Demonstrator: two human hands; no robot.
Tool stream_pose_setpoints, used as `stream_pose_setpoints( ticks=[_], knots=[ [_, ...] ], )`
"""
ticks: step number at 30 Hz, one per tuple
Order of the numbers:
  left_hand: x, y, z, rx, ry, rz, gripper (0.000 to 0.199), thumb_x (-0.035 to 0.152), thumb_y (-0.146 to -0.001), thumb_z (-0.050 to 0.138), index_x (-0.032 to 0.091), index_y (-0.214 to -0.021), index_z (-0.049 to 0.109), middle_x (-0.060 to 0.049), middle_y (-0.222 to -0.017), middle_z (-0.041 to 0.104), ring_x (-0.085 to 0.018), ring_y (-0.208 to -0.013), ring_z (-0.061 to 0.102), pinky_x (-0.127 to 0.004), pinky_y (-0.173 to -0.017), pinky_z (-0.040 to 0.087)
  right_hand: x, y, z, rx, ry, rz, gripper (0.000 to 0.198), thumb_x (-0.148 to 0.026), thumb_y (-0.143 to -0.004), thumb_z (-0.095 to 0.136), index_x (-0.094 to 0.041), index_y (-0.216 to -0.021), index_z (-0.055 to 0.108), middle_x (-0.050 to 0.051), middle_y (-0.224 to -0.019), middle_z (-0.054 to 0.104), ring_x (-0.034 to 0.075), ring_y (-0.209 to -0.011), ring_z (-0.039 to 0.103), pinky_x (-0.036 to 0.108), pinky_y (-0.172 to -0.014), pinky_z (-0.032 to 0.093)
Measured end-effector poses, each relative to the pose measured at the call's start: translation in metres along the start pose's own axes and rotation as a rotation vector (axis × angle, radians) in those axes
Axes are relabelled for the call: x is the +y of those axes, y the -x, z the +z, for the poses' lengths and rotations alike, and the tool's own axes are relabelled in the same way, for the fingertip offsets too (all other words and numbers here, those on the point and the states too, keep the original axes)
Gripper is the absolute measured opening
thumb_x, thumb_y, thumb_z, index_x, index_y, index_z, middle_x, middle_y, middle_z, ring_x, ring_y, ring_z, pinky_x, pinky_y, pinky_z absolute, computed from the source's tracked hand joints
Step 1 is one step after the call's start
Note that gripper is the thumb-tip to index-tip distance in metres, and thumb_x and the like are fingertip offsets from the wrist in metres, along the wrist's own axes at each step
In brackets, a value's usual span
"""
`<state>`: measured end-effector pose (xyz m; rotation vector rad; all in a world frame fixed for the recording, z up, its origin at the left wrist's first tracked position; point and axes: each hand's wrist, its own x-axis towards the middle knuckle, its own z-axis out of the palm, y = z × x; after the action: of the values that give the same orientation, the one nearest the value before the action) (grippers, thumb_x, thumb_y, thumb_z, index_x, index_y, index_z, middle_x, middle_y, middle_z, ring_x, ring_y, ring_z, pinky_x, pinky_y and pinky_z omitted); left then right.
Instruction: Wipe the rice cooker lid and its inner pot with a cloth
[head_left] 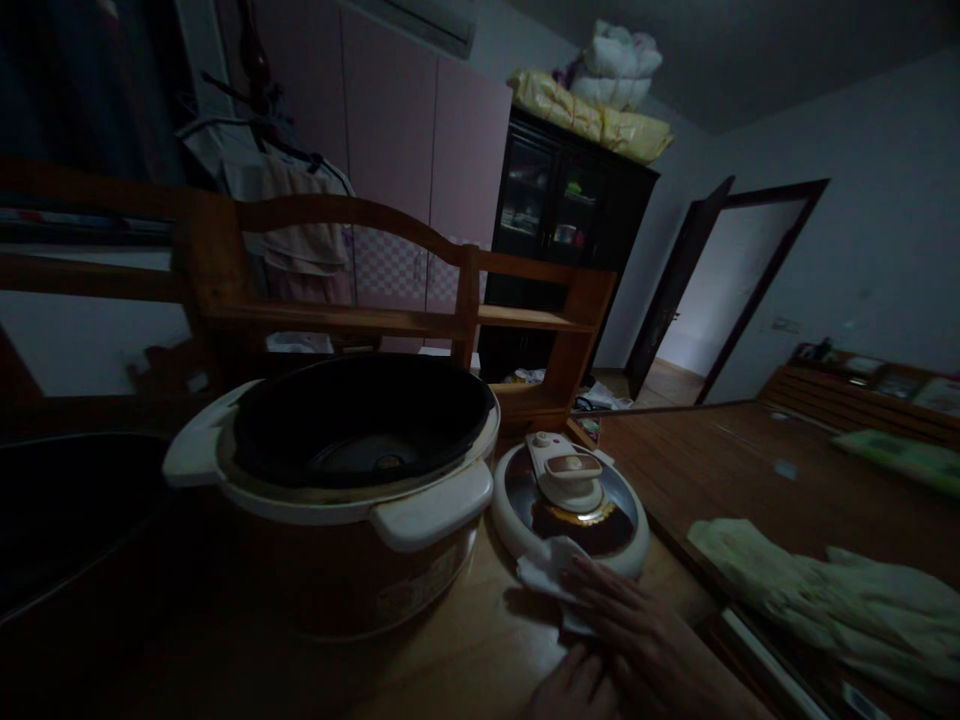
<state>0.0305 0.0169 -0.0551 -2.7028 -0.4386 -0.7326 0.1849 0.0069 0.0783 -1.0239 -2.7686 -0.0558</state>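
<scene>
A white paper tissue (551,575) lies crumpled against the front rim of a round lid (626,545), which has a dark glossy middle and a knob handle. My right hand (637,620) is laid over the tissue with fingers extended together, holding it to the rim. Just below, at the bottom edge, my left hand (574,688) shows only partly, its fingers bent and close together. Whatever they hold is hidden. Left of the lid stands a large cooker (431,510) with white side handles, uncovered, its dark inner pot (375,400) visible.
A dark round vessel (67,520) stands at the far left of the wooden tabletop (450,665). Behind the cooker rises a wooden shelf rack (420,318). Pale green cloth (817,590) lies on the lower wooden surface at right. A dark door (675,280) stands ajar.
</scene>
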Motion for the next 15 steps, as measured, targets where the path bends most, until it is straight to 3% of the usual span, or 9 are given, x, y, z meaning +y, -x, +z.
stream_pose_setpoints(
  ticks=[1, 3, 5, 6, 11, 15],
  knots=[
    [0.0, -0.002, 0.007, 0.051, -0.015, 0.01, 0.02, 0.031, -0.09, 0.053, 0.02, -0.102, 0.065, -0.002, -0.102, 0.068, -0.016, -0.091, 0.063, -0.033, -0.081, 0.052, 0.002, 0.005, 0.001, 0.033, 0.016, -0.003, 0.063, -0.014, -0.084, 0.047, -0.015, -0.146, 0.038, 0.007, -0.153, 0.029, 0.026, -0.144, 0.016, 0.044, -0.115, 0.028],
    [0.0, -0.004, 0.015, 0.285, -0.093, -0.011, 0.018, 0.029, -0.089, 0.052, 0.022, -0.094, 0.068, 0.002, -0.095, 0.071, -0.016, -0.09, 0.065, -0.031, -0.081, 0.052, 0.003, 0.013, 0.001, 0.102, 0.044, 0.022, 0.063, -0.011, -0.084, 0.046, -0.016, -0.146, 0.037, 0.007, -0.153, 0.03, 0.023, -0.142, 0.022, 0.039, -0.114, 0.029],
    [0.0, -0.003, 0.014, 0.476, -0.182, -0.045, 0.017, 0.029, -0.088, 0.054, 0.022, -0.093, 0.069, 0.003, -0.098, 0.072, -0.016, -0.095, 0.064, -0.032, -0.088, 0.049, 0.001, 0.019, -0.003, 0.162, 0.051, 0.04, 0.062, -0.01, -0.084, 0.046, -0.017, -0.145, 0.039, 0.007, -0.151, 0.033, 0.022, -0.141, 0.027, 0.036, -0.114, 0.03],
    [0.0, -0.003, 0.01, 0.503, -0.219, -0.049, 0.018, 0.03, -0.088, 0.054, 0.023, -0.096, 0.069, 0.003, -0.104, 0.071, -0.016, -0.1, 0.063, -0.033, -0.094, 0.046, -0.001, 0.022, -0.006, 0.183, 0.049, 0.052, 0.06, -0.01, -0.084, 0.046, -0.017, -0.144, 0.041, 0.007, -0.151, 0.034, 0.022, -0.14, 0.028, 0.035, -0.114, 0.03],
    [-0.003, 0.001, -0.013, 0.292, -0.355, -0.018, 0.038, 0.03, -0.092, 0.045, 0.018, -0.128, 0.056, -0.004, -0.139, 0.053, -0.017, -0.122, 0.051, -0.032, -0.104, 0.036, 0.005, 0.047, -0.007, 0.156, 0.013, 0.154, 0.056, -0.018, -0.087, 0.048, -0.016, -0.143, 0.043, 0.007, -0.151, 0.033, 0.025, -0.141, 0.026, 0.04, -0.113, 0.033],
    [-0.004, 0.002, -0.019, 0.227, -0.375, -0.006, 0.044, 0.03, -0.093, 0.042, 0.016, -0.135, 0.049, -0.006, -0.148, 0.042, -0.019, -0.128, 0.045, -0.031, -0.103, 0.037, 0.028, 0.074, 0.001, 0.189, 0.015, 0.279, 0.049, -0.023, -0.089, 0.049, -0.022, -0.138, 0.051, 0.005, -0.152, 0.032, 0.027, -0.141, 0.026, 0.044, -0.112, 0.034]
  ],
)
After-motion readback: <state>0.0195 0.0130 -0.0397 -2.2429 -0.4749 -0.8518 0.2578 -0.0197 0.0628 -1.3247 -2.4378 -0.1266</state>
